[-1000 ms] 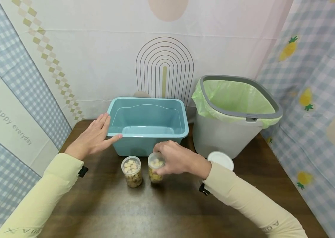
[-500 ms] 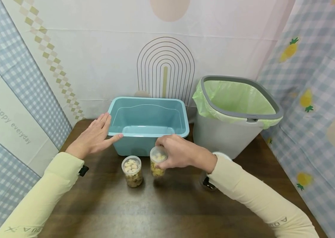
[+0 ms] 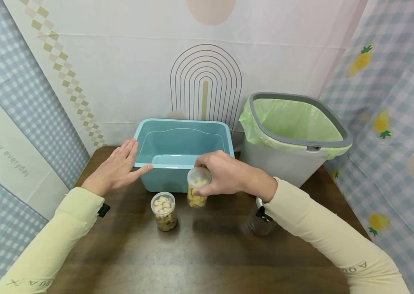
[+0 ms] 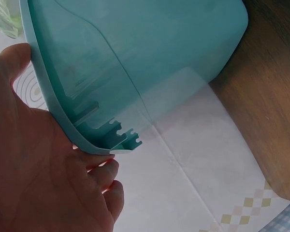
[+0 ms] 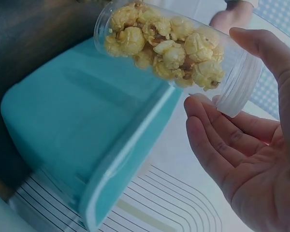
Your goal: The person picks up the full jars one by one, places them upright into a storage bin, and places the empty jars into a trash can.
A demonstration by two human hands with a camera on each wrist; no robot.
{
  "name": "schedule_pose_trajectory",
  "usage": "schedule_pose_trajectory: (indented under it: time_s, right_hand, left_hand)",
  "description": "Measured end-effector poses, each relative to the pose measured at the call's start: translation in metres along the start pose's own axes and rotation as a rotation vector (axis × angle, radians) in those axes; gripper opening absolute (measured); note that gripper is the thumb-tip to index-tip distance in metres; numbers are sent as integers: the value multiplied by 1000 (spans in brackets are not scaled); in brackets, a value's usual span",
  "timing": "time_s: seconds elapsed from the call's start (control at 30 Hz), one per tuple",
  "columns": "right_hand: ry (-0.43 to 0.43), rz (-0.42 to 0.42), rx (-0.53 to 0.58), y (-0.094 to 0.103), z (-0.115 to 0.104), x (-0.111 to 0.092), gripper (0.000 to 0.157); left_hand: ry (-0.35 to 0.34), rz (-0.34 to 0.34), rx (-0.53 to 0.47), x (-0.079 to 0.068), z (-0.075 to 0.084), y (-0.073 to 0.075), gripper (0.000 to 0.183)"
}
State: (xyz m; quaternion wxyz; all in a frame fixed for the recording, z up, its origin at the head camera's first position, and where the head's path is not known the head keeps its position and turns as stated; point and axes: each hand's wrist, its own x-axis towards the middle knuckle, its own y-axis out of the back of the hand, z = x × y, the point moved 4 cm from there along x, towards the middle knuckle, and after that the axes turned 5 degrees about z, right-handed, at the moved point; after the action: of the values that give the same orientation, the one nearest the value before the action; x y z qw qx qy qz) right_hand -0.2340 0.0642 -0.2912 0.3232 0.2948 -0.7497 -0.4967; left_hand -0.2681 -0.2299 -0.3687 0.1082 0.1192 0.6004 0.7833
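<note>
My right hand (image 3: 225, 173) grips a clear plastic jar of popcorn (image 3: 196, 198) near its lidded top, lifted above the table in front of the teal bin (image 3: 166, 179). In the right wrist view, the thumb and fingertips hold the jar at its translucent lid (image 5: 240, 87), and yellowish popcorn (image 5: 169, 50) fills it. My left hand (image 3: 116, 167) rests on the bin's left front corner, fingers along the left rim and thumb stretched over the front rim. A second lidded jar (image 3: 164, 218) stands on the table, with pale nut-like pieces on top and browner ones below.
A grey trash can (image 3: 277, 157) with a green liner stands right of the bin. Beside my right cuff, a transparent jar (image 3: 260, 224) stands partly hidden by the sleeve. Patterned cloths hang behind the dark wooden table (image 3: 148, 261) and at both sides.
My right hand has raised the popcorn jar off the table and moved it up and slightly right, towards the bin's front wall. The left hand stays at the bin's corner.
</note>
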Motion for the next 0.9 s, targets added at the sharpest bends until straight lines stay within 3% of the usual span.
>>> schedule_pose_trajectory:
  time_s: [0.43,0.9]
  right_hand:
    - [-21,4,-36,33,-1,16,48]
    - [-153,-3,-40,58,15,36,48]
  left_hand:
    - [7,-7,0,1,-1,0,102]
    - [3,-6,7,2,-2,-1,102]
